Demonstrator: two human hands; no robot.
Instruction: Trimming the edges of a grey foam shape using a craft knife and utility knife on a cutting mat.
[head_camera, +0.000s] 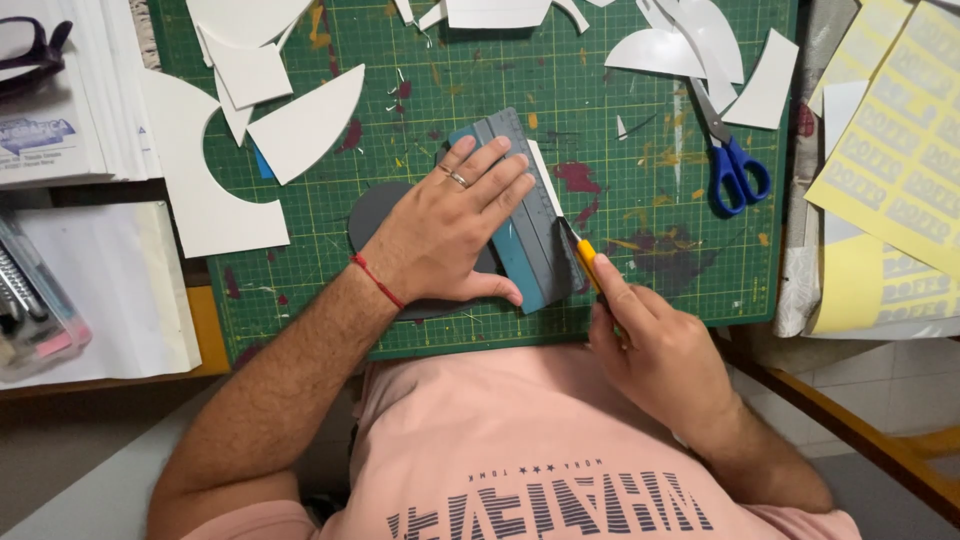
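Observation:
My left hand (450, 225) lies flat, fingers spread, pressing a grey-and-teal ruler (530, 225) down on a dark grey card piece (372, 212) on the green cutting mat (480, 90). My right hand (655, 350) grips a yellow craft knife (588, 262), its blade tip against the ruler's right edge. A thin white strip (545, 178) lies along that edge, just beyond the blade. I wear a ring and a red wrist thread on the left hand.
White card offcuts (300, 125) are scattered over the mat's top and left. Blue-handled scissors (735, 165) lie at the right. Yellow sticker sheets (900, 150) sit far right, a stack of papers (70, 110) and glasses (30, 50) far left.

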